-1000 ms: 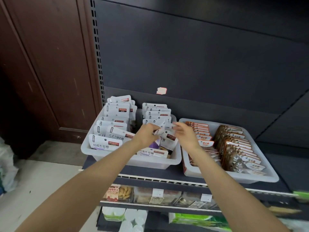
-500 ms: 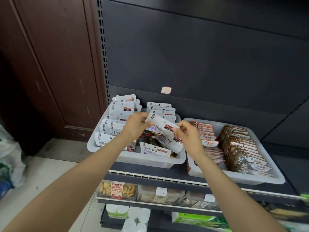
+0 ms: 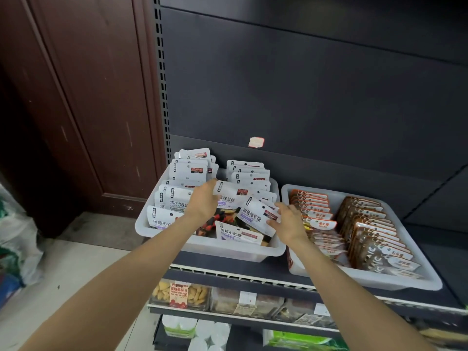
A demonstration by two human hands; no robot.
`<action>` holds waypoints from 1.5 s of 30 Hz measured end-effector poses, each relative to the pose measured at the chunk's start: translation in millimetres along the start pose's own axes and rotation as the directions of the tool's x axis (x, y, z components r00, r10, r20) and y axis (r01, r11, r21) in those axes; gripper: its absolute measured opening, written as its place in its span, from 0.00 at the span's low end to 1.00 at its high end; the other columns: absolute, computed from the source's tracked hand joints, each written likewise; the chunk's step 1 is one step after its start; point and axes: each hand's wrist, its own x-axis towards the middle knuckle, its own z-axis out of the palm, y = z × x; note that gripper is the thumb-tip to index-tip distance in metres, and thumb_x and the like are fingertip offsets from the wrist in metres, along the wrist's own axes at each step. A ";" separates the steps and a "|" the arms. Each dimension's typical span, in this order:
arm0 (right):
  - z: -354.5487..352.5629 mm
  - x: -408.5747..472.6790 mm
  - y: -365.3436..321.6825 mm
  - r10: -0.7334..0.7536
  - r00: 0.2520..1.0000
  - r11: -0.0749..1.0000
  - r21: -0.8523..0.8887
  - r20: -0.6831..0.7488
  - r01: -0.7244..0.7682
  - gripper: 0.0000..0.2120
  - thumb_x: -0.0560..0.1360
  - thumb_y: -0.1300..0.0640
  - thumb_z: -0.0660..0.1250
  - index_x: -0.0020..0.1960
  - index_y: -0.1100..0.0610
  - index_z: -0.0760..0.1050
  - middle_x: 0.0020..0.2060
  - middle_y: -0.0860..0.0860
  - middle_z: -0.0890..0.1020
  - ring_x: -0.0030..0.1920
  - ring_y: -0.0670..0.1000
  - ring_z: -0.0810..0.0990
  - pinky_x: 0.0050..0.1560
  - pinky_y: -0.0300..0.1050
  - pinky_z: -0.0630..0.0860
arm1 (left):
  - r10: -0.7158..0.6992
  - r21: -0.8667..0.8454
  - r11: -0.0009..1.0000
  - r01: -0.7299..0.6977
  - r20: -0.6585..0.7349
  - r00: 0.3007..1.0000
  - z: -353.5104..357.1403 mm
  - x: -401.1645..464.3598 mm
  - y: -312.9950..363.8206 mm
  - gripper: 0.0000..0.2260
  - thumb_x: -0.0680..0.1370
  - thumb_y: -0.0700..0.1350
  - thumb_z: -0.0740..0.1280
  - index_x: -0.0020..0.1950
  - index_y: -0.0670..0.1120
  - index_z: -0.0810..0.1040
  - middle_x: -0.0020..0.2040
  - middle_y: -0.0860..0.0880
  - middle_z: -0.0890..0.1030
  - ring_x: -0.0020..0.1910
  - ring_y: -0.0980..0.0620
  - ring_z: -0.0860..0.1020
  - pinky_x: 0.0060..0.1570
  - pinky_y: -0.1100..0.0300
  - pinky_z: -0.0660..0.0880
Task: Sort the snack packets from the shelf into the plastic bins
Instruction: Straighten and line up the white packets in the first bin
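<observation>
Closest to me, two bare forearms reach up from the bottom of the view toward the dark shelf (image 3: 253, 271), over a lower tier of boxed snacks (image 3: 181, 295). The sorting looks well along, I'd judge: the left bin (image 3: 210, 247) has white packets standing in two rows, the right bin (image 3: 367, 281) holds neat files of orange and brown packets, and only the front of the left bin's right-hand row is untidy, with a couple of packets leaning and a dark red-and-black one lying loose beneath them. The left hand (image 3: 202, 205) has its fingers curled on the left edge of a white packet (image 3: 231, 195), which it holds up above that row. The right hand (image 3: 288, 221) lies just against the right edge of a tilted raspberry-candy packet (image 3: 257, 216); its fingers look fairly straight and spread, touching the packet, though I cannot tell whether the thumb pinches it underneath. What seems left is to stand these last packets into line. Behind the bins, the back panel carries a small torn sticker (image 3: 256, 142).
</observation>
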 end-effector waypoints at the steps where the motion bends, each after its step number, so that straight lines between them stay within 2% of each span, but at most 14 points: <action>1: -2.8 0.5 -0.9 -0.017 1.000 1.000 0.015 0.007 0.017 0.17 0.76 0.58 0.68 0.64 0.56 0.74 0.57 0.56 0.74 0.60 0.56 0.72 0.56 0.44 0.70 | -0.021 -0.022 1.000 0.020 -0.031 0.999 -1.7 1.4 -1.8 0.19 0.79 0.34 0.61 0.70 0.40 0.67 0.64 0.41 0.76 0.62 0.42 0.74 0.60 0.55 0.71; 4: -20.5 -3.6 -1.5 -0.176 0.964 0.984 0.053 0.198 0.169 0.04 0.74 0.62 0.69 0.49 0.57 0.81 0.45 0.50 0.77 0.49 0.52 0.76 0.42 0.37 0.67 | -0.048 -0.051 0.998 0.044 -0.088 0.995 -8.8 4.8 -3.7 0.20 0.80 0.35 0.60 0.72 0.40 0.65 0.66 0.41 0.74 0.61 0.42 0.75 0.53 0.59 0.71; 6: -33.2 -6.7 -2.9 -0.240 0.932 0.971 0.062 0.271 0.232 0.05 0.74 0.63 0.70 0.48 0.60 0.82 0.45 0.48 0.77 0.48 0.49 0.74 0.41 0.35 0.67 | -0.010 -0.077 0.997 0.008 -0.032 0.999 -12.3 6.2 -2.8 0.20 0.80 0.34 0.61 0.71 0.41 0.66 0.66 0.41 0.74 0.63 0.42 0.73 0.57 0.56 0.71; 11: -32.2 -9.1 -4.5 -0.271 0.956 0.961 0.083 0.112 0.262 0.08 0.74 0.64 0.69 0.52 0.61 0.81 0.63 0.52 0.72 0.65 0.51 0.69 0.63 0.40 0.64 | 0.164 -0.247 0.964 -0.094 0.277 0.947 -15.3 6.3 3.8 0.11 0.78 0.35 0.63 0.58 0.45 0.75 0.60 0.47 0.78 0.61 0.48 0.75 0.63 0.51 0.71; 15: -24.2 -14.9 -8.7 -0.220 0.975 0.955 0.207 0.009 0.214 0.07 0.75 0.66 0.67 0.51 0.57 0.73 0.61 0.51 0.74 0.64 0.51 0.72 0.55 0.34 0.69 | 0.157 -0.307 0.950 -0.057 0.312 0.937 -14.1 10.9 13.2 0.15 0.79 0.35 0.62 0.66 0.41 0.71 0.62 0.47 0.76 0.60 0.49 0.75 0.62 0.52 0.72; 17: -24.2 -16.5 -12.4 -0.136 0.990 0.945 0.304 0.034 0.120 0.15 0.75 0.67 0.66 0.57 0.56 0.66 0.62 0.53 0.75 0.62 0.52 0.75 0.50 0.36 0.74 | 0.116 -0.211 0.977 -0.032 0.399 0.909 -2.3 9.6 14.9 0.17 0.79 0.35 0.60 0.68 0.42 0.70 0.63 0.46 0.76 0.59 0.51 0.73 0.58 0.56 0.71; 20: -23.3 -16.4 -12.6 -0.123 0.981 0.950 0.305 0.148 0.073 0.32 0.75 0.67 0.67 0.73 0.52 0.57 0.68 0.53 0.70 0.67 0.53 0.71 0.63 0.48 0.72 | -0.005 -0.115 0.991 0.063 0.452 0.892 15.8 8.4 17.8 0.17 0.82 0.39 0.57 0.71 0.45 0.66 0.68 0.45 0.71 0.64 0.48 0.71 0.62 0.56 0.68; 24: -14.6 -19.8 -9.0 -0.142 0.968 0.954 0.289 0.207 0.078 0.29 0.79 0.63 0.60 0.76 0.51 0.54 0.74 0.51 0.60 0.73 0.50 0.61 0.67 0.40 0.60 | -0.094 -0.162 0.968 0.189 0.463 0.881 23.2 0.2 23.1 0.22 0.83 0.54 0.50 0.75 0.47 0.57 0.73 0.44 0.64 0.70 0.44 0.65 0.66 0.53 0.62; 27: -1.9 -24.3 -15.4 -0.048 0.969 0.842 0.532 0.241 -0.090 0.31 0.78 0.64 0.58 0.77 0.52 0.51 0.72 0.50 0.62 0.69 0.46 0.63 0.67 0.40 0.59 | -0.138 -0.255 0.912 0.322 0.546 0.826 37.7 -11.3 18.1 0.28 0.81 0.62 0.48 0.75 0.47 0.58 0.74 0.47 0.64 0.72 0.45 0.63 0.71 0.48 0.58; 29: 7.0 -24.9 -14.4 -0.031 0.968 0.773 0.619 0.248 -0.135 0.32 0.78 0.65 0.58 0.77 0.51 0.49 0.71 0.49 0.65 0.69 0.46 0.64 0.69 0.42 0.61 | -0.155 -0.315 0.877 0.362 0.528 0.835 44.8 -13.0 12.8 0.28 0.80 0.63 0.50 0.73 0.46 0.62 0.72 0.45 0.67 0.71 0.43 0.65 0.71 0.46 0.60; 32: 5.0 -21.6 -9.0 -0.024 0.976 0.785 0.609 0.214 -0.114 0.31 0.78 0.65 0.58 0.77 0.52 0.51 0.69 0.49 0.64 0.66 0.43 0.63 0.64 0.36 0.59 | -0.136 -0.342 0.882 0.324 0.474 0.870 46.5 -12.9 6.1 0.19 0.82 0.52 0.55 0.67 0.40 0.67 0.67 0.35 0.70 0.66 0.35 0.68 0.67 0.44 0.64; 36: -5.4 -1.0 -8.4 -0.053 0.989 0.826 0.563 0.135 -0.033 0.28 0.78 0.63 0.61 0.75 0.53 0.57 0.70 0.50 0.63 0.67 0.44 0.62 0.63 0.35 0.59 | -0.105 -0.382 0.884 0.270 0.400 0.910 43.7 -14.3 6.5 0.20 0.82 0.51 0.58 0.71 0.44 0.64 0.68 0.45 0.71 0.67 0.47 0.69 0.67 0.53 0.64; 40: -3.1 14.8 -8.3 -0.055 0.966 0.859 0.505 0.253 -0.083 0.37 0.73 0.42 0.66 0.76 0.49 0.55 0.72 0.48 0.63 0.71 0.50 0.63 0.72 0.52 0.61 | -0.076 -0.511 0.821 0.254 0.344 0.936 44.6 -26.6 8.5 0.20 0.82 0.54 0.55 0.74 0.54 0.59 0.66 0.56 0.66 0.63 0.58 0.64 0.60 0.61 0.59; 45: -6.8 -1.0 7.1 -0.177 0.938 0.806 0.590 0.299 -0.036 0.29 0.74 0.42 0.65 0.72 0.49 0.64 0.68 0.46 0.70 0.66 0.45 0.69 0.64 0.42 0.67 | -0.088 -0.623 0.745 0.236 0.260 0.962 52.9 -34.6 0.2 0.26 0.78 0.61 0.57 0.75 0.58 0.56 0.73 0.54 0.64 0.71 0.53 0.63 0.72 0.49 0.59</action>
